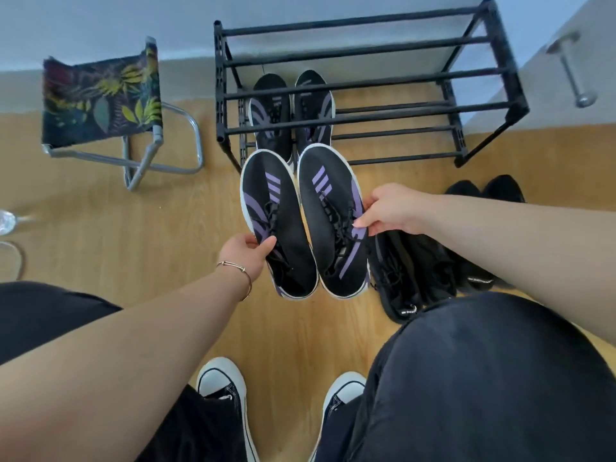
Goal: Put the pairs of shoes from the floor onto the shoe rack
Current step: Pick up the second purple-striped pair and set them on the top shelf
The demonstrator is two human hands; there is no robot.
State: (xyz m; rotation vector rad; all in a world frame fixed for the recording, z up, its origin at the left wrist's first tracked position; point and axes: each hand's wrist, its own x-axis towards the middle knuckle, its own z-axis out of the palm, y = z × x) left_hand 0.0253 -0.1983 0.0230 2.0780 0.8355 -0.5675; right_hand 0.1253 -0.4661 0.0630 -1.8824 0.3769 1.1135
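Head view shows the wooden floor (116, 228) first, and on it, against the wall, the black shoe rack (366, 78) made of thin horizontal bars. One black and purple pair (293, 108) already sits on a lower shelf at the left side of the rack, toes to the wall. To the left of the rack stands a folding stool (100, 98) with leaf-pattern fabric. On the floor at the right, near the person's knee, wait two black pairs (433, 258), close beside each other.

Held in the air just in front of the rack is the second black and purple pair: the left shoe (276, 208) and the right shoe (330, 201), side by side, toes pointing to the rack. The left hand (245, 253) is closed on the outer edge of the left shoe near the laces, thumb on top. The right hand (390, 208) is pinched on the outer edge of the right shoe at the same height.

I judge these shoes are light, with a soft knit upper that gives under the fingers and a stiffer white sole. The side grip near the collar looks sensible, because there the sole supports the pinch. The bars are narrow and have gaps, so each sole should lie flat across two bars, otherwise a shoe may tip.
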